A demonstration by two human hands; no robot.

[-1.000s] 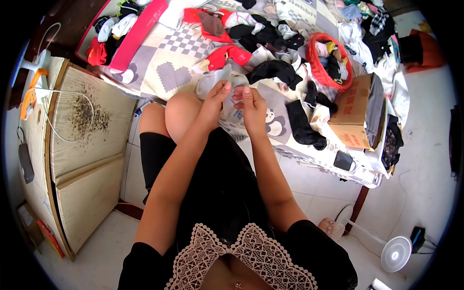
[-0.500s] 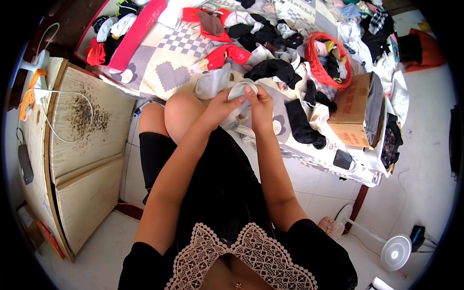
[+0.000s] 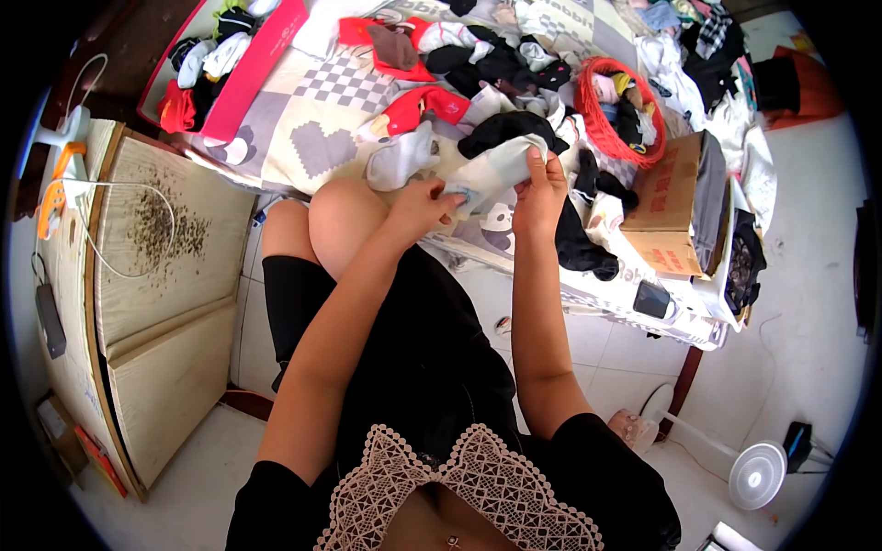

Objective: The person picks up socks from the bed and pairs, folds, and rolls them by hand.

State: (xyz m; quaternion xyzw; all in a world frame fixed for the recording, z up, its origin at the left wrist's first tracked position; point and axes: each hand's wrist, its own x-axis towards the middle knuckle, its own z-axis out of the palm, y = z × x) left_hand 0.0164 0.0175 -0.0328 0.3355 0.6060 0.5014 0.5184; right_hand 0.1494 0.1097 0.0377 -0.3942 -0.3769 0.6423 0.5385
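Observation:
A white sock (image 3: 498, 176) with a small bluish mark near its lower end is stretched out between my two hands above the bed's edge. My right hand (image 3: 540, 195) pinches its upper right end between thumb and fingers. At the lower left end, by the mark, the curled fingers of my left hand (image 3: 428, 209) are closed on the fabric. Another whitish sock (image 3: 401, 158) lies on the bed just beyond my left hand. Behind the held sock is a black sock (image 3: 514, 131), and a second black sock (image 3: 581, 250) lies right of my right wrist.
A pink box (image 3: 254, 84) with socks stands at the back left. To the right are a red woven basket (image 3: 591, 115) with socks, a cardboard box (image 3: 668, 204) and a phone (image 3: 652, 299). A wooden cabinet (image 3: 170, 367) is at left, a white fan (image 3: 757, 476) at lower right.
The white sock, bunched between both hands before, is now stretched out. My right hand has moved right and slightly down, my left hand slightly down and left, so they are farther apart.

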